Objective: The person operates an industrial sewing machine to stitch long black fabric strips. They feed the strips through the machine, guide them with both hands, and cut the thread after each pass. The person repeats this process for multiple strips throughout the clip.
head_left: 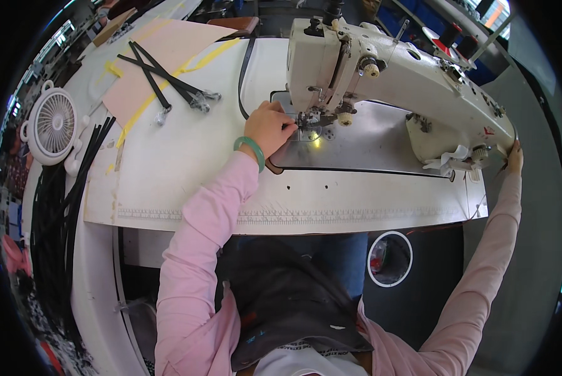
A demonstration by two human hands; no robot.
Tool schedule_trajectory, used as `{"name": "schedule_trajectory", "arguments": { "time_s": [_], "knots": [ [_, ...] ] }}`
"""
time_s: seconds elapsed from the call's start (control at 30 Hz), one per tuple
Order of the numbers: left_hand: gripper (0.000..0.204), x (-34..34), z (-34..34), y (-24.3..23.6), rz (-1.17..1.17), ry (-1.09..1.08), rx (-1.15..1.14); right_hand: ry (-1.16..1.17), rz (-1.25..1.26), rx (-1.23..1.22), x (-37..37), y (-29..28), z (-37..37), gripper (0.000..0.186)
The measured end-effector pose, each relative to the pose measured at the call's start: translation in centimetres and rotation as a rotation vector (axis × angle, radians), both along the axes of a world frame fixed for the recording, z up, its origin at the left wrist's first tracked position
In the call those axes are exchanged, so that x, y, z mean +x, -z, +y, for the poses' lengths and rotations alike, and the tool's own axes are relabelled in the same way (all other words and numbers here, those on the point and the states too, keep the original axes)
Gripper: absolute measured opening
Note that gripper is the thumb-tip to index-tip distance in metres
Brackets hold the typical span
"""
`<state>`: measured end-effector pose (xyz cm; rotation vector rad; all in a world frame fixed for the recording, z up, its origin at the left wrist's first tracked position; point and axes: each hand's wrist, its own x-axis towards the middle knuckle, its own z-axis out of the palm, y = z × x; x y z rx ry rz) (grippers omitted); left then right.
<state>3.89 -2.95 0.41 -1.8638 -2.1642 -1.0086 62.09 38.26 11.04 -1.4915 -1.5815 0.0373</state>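
Note:
A white industrial sewing machine (387, 59) stands across the table. Beside its presser foot (307, 119), my left hand (268, 127) is closed, thumb and forefinger pinched together at the end of a black strap (244, 78). The strap runs back from that hand over the far table edge; its pinched end is mostly hidden by the fingers. A small light glows on the metal plate (368, 141) under the needle. At the machine's right end, my right hand (514, 159) is wrapped round the handwheel, which is largely out of sight behind the machine's end.
Several black strips with clear-wrapped ends (162, 78) lie on pink paper (168, 47) at the far left. A white fan (54, 122) and a hanging bundle of black straps (52, 219) are at the left edge. A round bin (390, 283) stands below the table.

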Motion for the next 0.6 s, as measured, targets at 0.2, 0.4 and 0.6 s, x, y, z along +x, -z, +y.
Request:
{"name": "schedule_trajectory", "arguments": {
  "time_s": [0.2, 0.4, 0.6],
  "knots": [
    [0.010, 0.0, 0.0, 0.1, 0.016, -0.012, -0.017, 0.012, 0.232, -0.040, -0.2, 2.3, -1.4, 0.058],
    [0.011, 0.2, -0.3, -0.2, 0.007, -0.032, -0.044, -0.131, 0.563, 0.014, -4.2, 3.6, -4.6, 0.047],
    [0.020, 1.2, -1.5, -0.8, 0.373, -0.178, -0.091, -0.331, 0.994, 0.013, -6.0, 6.3, -6.8, 0.044]
  ]
}}
